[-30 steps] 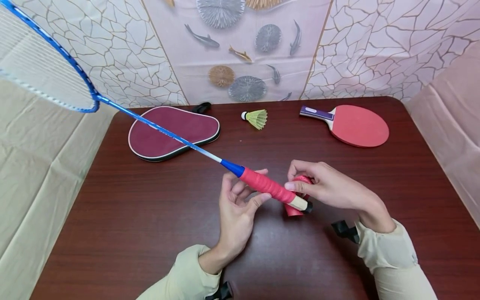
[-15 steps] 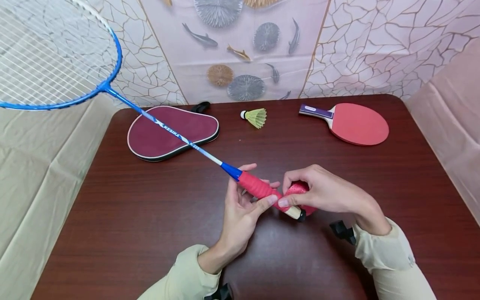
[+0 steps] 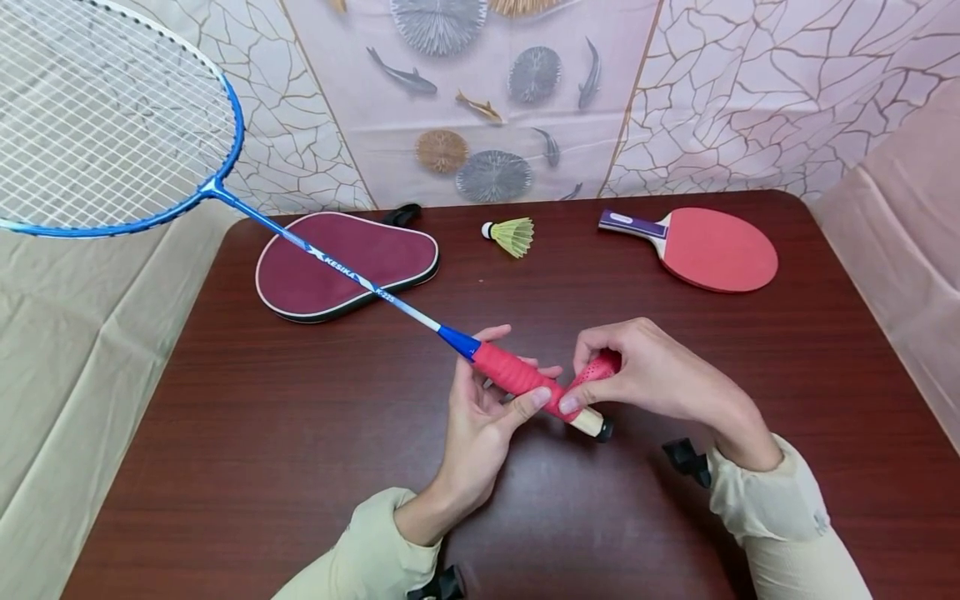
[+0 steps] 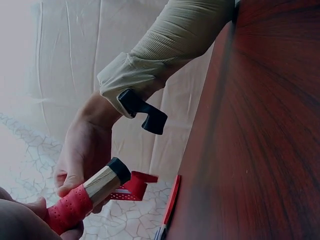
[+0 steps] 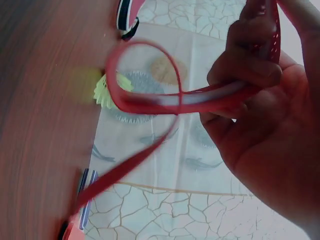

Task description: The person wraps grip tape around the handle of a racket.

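A blue badminton racket [image 3: 341, 268] slants from upper left to table centre, raised off the table. My left hand [image 3: 474, 446] holds its handle, thumb on red perforated grip tape [image 3: 513, 369] wound round it. Near the end cap [image 3: 604, 431], a short stretch of bare wood [image 4: 101, 187] shows. My right hand [image 3: 663, 375] pinches the tape where it leaves the handle, thumb close to the last turn. In the right wrist view, a loose tape length [image 5: 145, 104] curls in a loop from the right fingers [image 5: 250, 70]; some fingers are hidden behind tape.
On the dark wooden table [image 3: 300, 467] lie a maroon paddle case [image 3: 330, 292] at back left, a yellow shuttlecock [image 3: 513, 237] at back centre and a red table tennis paddle [image 3: 720, 250] at back right. A patterned cloth [image 3: 487, 100] hangs behind the table.
The racket has rolled in my left hand, so its strings now face the view more. My right thumb has moved down and left along the handle, and the loose tape has shifted behind it.
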A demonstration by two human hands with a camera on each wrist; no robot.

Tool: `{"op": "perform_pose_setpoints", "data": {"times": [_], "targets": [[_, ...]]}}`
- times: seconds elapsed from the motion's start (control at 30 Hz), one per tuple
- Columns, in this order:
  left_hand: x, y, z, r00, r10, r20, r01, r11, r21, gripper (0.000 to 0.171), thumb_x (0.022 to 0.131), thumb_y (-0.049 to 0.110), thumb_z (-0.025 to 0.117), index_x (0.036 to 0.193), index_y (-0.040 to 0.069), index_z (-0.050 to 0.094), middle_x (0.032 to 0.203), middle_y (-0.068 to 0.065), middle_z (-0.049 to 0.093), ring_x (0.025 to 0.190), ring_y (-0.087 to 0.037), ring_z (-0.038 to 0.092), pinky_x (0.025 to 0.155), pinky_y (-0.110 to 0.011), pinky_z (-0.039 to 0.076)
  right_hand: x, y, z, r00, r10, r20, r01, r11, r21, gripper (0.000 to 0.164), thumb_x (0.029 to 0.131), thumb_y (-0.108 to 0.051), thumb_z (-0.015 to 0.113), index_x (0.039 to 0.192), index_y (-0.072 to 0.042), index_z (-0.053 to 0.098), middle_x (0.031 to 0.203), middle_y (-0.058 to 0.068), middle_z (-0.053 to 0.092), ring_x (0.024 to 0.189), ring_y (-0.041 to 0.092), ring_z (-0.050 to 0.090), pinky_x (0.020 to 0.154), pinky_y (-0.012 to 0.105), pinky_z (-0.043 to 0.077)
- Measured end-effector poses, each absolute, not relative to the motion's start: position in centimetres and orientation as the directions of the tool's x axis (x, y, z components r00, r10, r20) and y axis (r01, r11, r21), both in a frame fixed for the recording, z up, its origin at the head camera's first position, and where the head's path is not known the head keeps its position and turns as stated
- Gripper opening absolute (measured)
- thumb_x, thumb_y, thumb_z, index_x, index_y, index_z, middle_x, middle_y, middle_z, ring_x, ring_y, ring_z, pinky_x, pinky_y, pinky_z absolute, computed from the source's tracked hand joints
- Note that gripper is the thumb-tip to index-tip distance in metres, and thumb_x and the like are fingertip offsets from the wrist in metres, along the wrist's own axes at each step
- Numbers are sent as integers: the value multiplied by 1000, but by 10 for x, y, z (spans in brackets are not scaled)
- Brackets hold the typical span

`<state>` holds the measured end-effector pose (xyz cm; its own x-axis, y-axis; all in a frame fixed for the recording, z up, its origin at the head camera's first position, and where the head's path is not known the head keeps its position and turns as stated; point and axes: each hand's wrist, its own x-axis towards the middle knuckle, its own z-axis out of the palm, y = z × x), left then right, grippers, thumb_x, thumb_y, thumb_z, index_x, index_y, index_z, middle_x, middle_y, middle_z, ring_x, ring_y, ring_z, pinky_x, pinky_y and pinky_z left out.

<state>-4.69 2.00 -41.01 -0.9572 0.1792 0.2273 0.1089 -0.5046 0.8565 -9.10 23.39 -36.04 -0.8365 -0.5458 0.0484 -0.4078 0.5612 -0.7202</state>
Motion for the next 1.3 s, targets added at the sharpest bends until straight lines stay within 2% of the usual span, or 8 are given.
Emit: {"op": "perform_pose_setpoints", "data": {"times": [0.1, 0.27, 0.47, 0.67, 1.0, 1.2, 1.3], "targets": [[-47, 20, -410, -956, 181, 232, 114, -500, 859, 70, 85, -13, 67, 143, 5, 32, 117, -27, 51, 106, -46, 62, 89, -48, 52, -93, 238, -360, -838, -542, 61, -412, 555, -723, 25, 73, -46, 84, 77, -31, 64, 61, -13, 55, 57, 9, 51, 52, 25, 43], [-48, 19, -409, -955, 181, 235, 116, -502, 857, 70, 85, -13, 67, 143, 7, 33, 118, -27, 52, 106, -47, 62, 90, -49, 51, -95, 243, -359, -802, -585, 124, -486, 517, -705, 18, 79, -42, 81, 82, -32, 66, 73, -18, 63, 64, 7, 55, 57, 23, 45], [-50, 19, -410, -955, 186, 230, 109, -501, 858, 70, 85, -13, 67, 142, 11, 36, 117, -25, 54, 105, -44, 63, 89, -49, 52, -91, 245, -354, -769, -593, 237, -583, 498, -642, 21, 78, -34, 84, 84, -35, 64, 77, -22, 58, 70, 2, 52, 61, 20, 42], [-49, 19, -408, -950, 176, 257, 137, -506, 852, 68, 84, -13, 69, 141, 6, 36, 115, -25, 56, 104, -45, 63, 88, -49, 53, -90, 243, -353, -775, -570, 272, -601, 534, -594, 18, 81, -34, 82, 83, -36, 64, 76, -23, 56, 70, 3, 49, 67, 23, 39], [-48, 17, -407, -937, 177, 302, 164, -539, 826, 71, 82, -13, 71, 143, 6, 40, 115, -26, 58, 104, -46, 63, 89, -49, 51, -96, 235, -365, -781, -585, 219, -579, 546, -606, 17, 83, -28, 80, 85, -32, 63, 77, -21, 57, 72, 5, 50, 72, 29, 37], [-47, 17, -407, -937, 157, 312, 169, -579, 797, 64, 82, -15, 69, 135, 0, 37, 114, -26, 60, 106, -48, 61, 89, -49, 52, -99, 235, -369, -746, -650, 145, -528, 444, -724, 10, 89, -24, 74, 91, -28, 65, 84, -16, 63, 73, 9, 56, 64, 25, 46], [-46, 17, -408, -942, 147, 303, 166, -579, 798, 62, 82, -13, 71, 131, 2, 37, 115, -26, 60, 108, -46, 61, 88, -46, 53, -99, 236, -371, -712, -697, 84, -476, 392, -787, 9, 93, -21, 69, 101, -25, 66, 89, -12, 65, 79, 11, 60, 69, 26, 50]]}}
